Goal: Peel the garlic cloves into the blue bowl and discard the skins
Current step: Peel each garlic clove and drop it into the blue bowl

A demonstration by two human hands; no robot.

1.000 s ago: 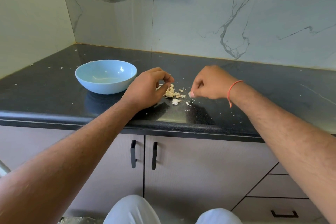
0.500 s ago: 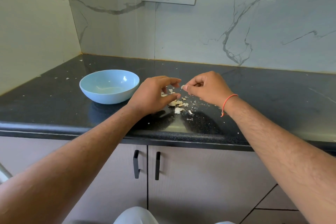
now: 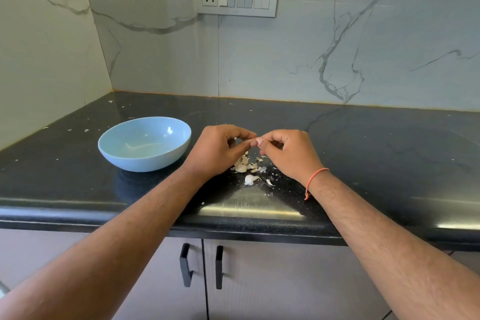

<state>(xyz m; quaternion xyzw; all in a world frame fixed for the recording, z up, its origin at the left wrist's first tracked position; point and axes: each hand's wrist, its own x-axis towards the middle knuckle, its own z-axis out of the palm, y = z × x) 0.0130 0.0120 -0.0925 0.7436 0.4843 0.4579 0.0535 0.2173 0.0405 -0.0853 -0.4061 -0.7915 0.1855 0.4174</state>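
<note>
Near, lower centre: loose heap of pale papery garlic skins and cloves (image 3: 245, 165) on the black speckled stone countertop (image 3: 363, 163); one whitish clove (image 3: 250, 179) lies apart, nearest the edge. Centre: left hand (image 3: 218, 149) and right hand (image 3: 288, 152) meet fingertip to fingertip above the heap, fingers curled, both pinching one small garlic clove (image 3: 258, 141); advisable to steady with one hand and strip skin with the other. Centre left: round glossy blue bowl (image 3: 144, 143), apparently holding no cloves.
</note>
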